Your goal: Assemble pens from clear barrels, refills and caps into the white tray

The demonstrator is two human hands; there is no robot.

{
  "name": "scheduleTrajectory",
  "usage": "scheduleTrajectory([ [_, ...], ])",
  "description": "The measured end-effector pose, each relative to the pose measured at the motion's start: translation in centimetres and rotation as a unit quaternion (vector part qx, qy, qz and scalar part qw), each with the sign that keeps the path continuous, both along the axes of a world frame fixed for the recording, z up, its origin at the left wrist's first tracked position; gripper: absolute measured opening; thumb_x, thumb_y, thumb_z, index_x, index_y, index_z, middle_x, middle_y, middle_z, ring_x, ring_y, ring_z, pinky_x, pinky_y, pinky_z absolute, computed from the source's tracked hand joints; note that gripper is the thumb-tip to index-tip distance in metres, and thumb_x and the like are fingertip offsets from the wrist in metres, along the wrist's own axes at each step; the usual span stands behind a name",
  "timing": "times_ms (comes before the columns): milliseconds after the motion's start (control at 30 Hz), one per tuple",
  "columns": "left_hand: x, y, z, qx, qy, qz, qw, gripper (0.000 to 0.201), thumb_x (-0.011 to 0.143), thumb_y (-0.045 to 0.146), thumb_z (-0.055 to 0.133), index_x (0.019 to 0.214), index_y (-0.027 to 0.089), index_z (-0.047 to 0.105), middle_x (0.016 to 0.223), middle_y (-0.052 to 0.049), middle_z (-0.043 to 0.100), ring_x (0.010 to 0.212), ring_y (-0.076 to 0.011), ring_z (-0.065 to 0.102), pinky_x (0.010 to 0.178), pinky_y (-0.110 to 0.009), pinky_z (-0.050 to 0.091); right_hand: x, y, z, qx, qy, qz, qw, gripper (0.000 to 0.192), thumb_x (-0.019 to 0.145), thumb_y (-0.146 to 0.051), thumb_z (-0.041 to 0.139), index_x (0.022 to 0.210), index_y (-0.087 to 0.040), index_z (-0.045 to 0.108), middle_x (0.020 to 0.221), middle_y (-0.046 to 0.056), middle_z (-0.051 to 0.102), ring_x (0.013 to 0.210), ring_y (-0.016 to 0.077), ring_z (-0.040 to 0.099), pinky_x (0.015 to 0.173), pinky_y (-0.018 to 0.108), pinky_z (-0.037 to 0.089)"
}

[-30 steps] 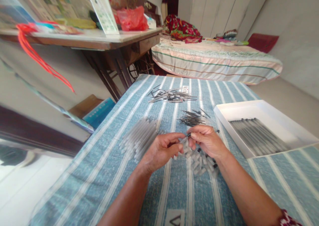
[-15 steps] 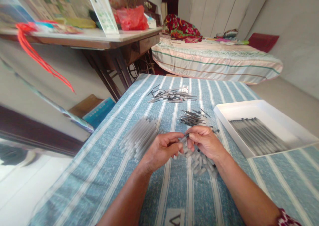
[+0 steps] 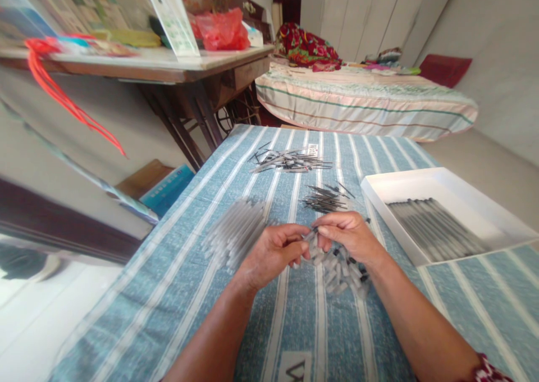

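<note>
My left hand point(image 3: 280, 247) is closed, thumb and fingers pinching a slim translucent grey pen point(image 3: 311, 235). Its far end meets the fingertips of my right hand point(image 3: 347, 235), which pinch a small dark part at the end of the pen. Much of the piece is hidden by fingers. Below and beside my right hand lies a heap of short translucent pen caps point(image 3: 343, 275), some with black ends. A stack of translucent pen barrels point(image 3: 236, 230) rests left of my left hand. Thin black refills point(image 3: 324, 199) lie just beyond my fingers.
A white box tray point(image 3: 457, 188) at the right holds a row of grey pens point(image 3: 435, 228) with dark ends. Farther back is a loose pile of thin dark and clear sticks point(image 3: 290, 160). A blue striped cloth point(image 3: 168, 314) covers the table. Behind stand a desk point(image 3: 210, 68) and a bed point(image 3: 366, 99).
My right hand has shifted very slightly right and its wrist has turned a little, uncovering more of the caps. My left hand stays in place.
</note>
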State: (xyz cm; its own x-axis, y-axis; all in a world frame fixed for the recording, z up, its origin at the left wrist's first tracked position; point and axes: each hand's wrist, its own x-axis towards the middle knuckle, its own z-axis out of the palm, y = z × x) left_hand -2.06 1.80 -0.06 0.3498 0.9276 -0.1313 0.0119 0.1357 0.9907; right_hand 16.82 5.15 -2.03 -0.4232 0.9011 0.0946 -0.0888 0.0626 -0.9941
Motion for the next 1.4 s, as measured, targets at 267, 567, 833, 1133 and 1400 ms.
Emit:
scheduleTrajectory([
  [267,0.33,0.09,-0.03,0.008,0.060,-0.002,0.998,0.022,0.071,0.017,0.059,0.092,0.010,0.064,0.061,0.000,0.064,0.047,-0.0079,0.048,0.047,-0.021,0.039,0.55,0.26,-0.22,0.011,-0.077,0.004,0.997,0.020,0.072,-0.031,0.069,0.083,-0.015,0.072,0.055,0.001,0.066,0.045,0.0103,0.057,0.048,0.021,0.048],
  [567,0.06,0.08,-0.05,-0.023,0.057,-0.031,0.998,0.021,0.073,0.022,0.058,0.090,0.010,0.064,0.063,-0.001,0.065,0.047,-0.0066,0.047,0.045,-0.019,0.036,0.74,0.38,-0.13,0.022,-0.095,0.025,0.995,0.020,0.073,-0.033,0.068,0.081,-0.015,0.070,0.056,0.000,0.065,0.047,0.0106,0.057,0.049,0.021,0.049],
  [833,0.11,0.15,0.08,-0.024,0.067,-0.026,0.997,0.021,0.072,0.021,0.058,0.088,0.009,0.063,0.061,-0.001,0.064,0.046,-0.0067,0.047,0.045,-0.019,0.036,0.49,0.35,-0.19,0.013,-0.092,0.029,0.995,0.020,0.074,-0.035,0.066,0.078,-0.015,0.067,0.054,-0.001,0.064,0.045,0.0101,0.056,0.048,0.021,0.048],
  [1133,0.39,0.15,-0.12,-0.007,0.094,-0.012,0.995,0.014,0.069,0.016,0.058,0.080,0.011,0.064,0.061,0.000,0.063,0.051,-0.0081,0.050,0.049,-0.020,0.039,0.39,0.24,0.00,0.024,-0.149,0.048,0.987,0.026,0.078,-0.038,0.062,0.067,-0.015,0.061,0.053,-0.001,0.060,0.045,0.0092,0.053,0.047,0.019,0.045],
  [1400,0.12,0.17,-0.10,-0.016,0.078,-0.049,0.996,0.015,0.073,0.019,0.056,0.083,0.012,0.064,0.062,0.000,0.063,0.048,-0.0068,0.048,0.046,-0.019,0.037,0.51,0.15,0.17,0.036,-0.132,0.064,0.989,0.027,0.080,-0.039,0.061,0.068,-0.015,0.061,0.054,-0.001,0.062,0.046,0.0098,0.055,0.049,0.020,0.045],
])
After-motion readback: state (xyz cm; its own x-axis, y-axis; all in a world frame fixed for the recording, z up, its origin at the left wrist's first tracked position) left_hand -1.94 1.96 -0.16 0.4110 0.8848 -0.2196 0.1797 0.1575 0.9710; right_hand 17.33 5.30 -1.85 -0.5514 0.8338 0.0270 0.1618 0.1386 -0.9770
